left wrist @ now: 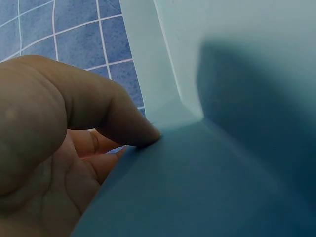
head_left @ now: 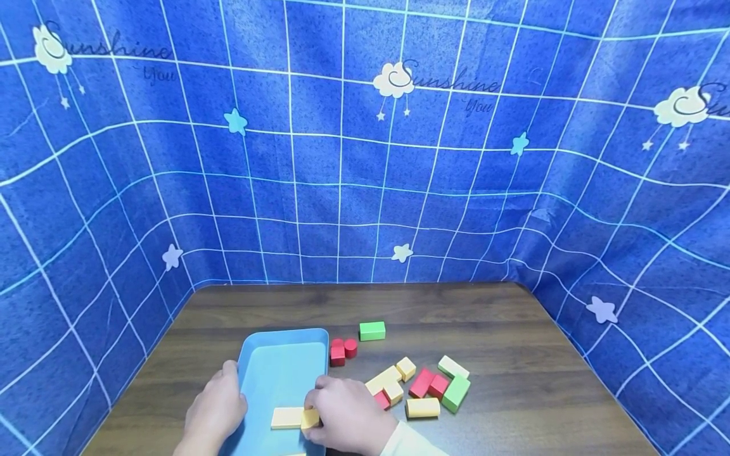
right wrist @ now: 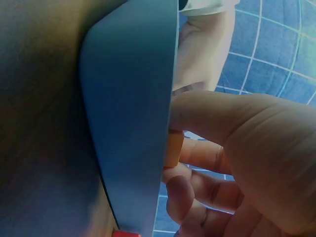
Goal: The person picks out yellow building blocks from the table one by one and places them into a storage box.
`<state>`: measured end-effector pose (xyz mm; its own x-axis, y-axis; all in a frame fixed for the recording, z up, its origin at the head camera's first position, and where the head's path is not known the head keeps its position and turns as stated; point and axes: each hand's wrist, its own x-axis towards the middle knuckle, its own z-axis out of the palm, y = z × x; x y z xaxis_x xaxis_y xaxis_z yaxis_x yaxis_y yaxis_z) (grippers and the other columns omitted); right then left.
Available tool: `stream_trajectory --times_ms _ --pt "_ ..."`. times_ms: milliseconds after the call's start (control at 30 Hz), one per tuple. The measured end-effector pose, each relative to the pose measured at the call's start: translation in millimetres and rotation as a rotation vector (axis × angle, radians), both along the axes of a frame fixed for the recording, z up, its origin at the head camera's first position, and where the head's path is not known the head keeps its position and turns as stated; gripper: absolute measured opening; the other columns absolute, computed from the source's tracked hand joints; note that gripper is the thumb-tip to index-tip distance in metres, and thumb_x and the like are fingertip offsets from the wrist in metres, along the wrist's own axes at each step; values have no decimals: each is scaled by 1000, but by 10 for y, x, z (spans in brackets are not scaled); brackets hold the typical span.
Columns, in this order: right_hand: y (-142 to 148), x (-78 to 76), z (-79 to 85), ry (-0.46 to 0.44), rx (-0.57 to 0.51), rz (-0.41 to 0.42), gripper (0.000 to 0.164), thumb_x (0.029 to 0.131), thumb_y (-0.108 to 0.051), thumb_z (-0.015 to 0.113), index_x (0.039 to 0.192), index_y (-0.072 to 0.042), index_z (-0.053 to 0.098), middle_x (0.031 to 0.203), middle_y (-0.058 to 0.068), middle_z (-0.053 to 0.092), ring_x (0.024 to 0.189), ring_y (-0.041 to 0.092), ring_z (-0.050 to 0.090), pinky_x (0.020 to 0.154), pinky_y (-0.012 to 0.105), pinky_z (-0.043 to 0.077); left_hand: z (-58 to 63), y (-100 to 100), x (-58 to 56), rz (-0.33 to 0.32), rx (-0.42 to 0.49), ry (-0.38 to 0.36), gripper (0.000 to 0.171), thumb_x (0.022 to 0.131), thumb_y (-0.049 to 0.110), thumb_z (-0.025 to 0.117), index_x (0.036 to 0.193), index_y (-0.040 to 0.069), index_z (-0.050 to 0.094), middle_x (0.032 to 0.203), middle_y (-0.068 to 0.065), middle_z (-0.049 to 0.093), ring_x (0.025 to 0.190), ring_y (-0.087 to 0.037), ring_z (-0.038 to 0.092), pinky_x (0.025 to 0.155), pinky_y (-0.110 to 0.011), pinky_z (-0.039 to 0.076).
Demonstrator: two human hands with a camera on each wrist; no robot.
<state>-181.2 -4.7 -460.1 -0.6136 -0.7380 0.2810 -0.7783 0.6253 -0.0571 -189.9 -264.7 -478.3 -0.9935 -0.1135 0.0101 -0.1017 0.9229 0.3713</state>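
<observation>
Right hand [head_left: 350, 415]: grip clamped on a small yellow block [head_left: 310, 420], at the right end of a flat yellow block [head_left: 287, 418] lying in the blue tray [head_left: 279, 370]. Left hand [head_left: 215, 405]: grip pinching the tray's left wall. Beyond, on the worktop [head_left: 456, 316]: red pieces [head_left: 338, 356], then a green block [head_left: 372, 331]. Background: gridded blue cloth [head_left: 342, 158].

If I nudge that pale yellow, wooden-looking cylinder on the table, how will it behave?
The pale yellow, wooden-looking cylinder lies on its curved side, so it would probably roll. Its straight, undented outline suggests it's stiff. Its smooth-looking surface may be slippery.
</observation>
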Motion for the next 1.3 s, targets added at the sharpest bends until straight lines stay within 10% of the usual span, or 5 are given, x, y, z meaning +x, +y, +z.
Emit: stream_trajectory --times_ms 1300 --pt "-45 24 -64 -70 85 46 27 65 -42 82 82 -35 63 74 -20 46 62 -7 39 43 16 33 -15 -8 -6 -2 -1 8 58 84 8 57 133 -9 32 125 -35 46 97 -53 51 73 -65 47"
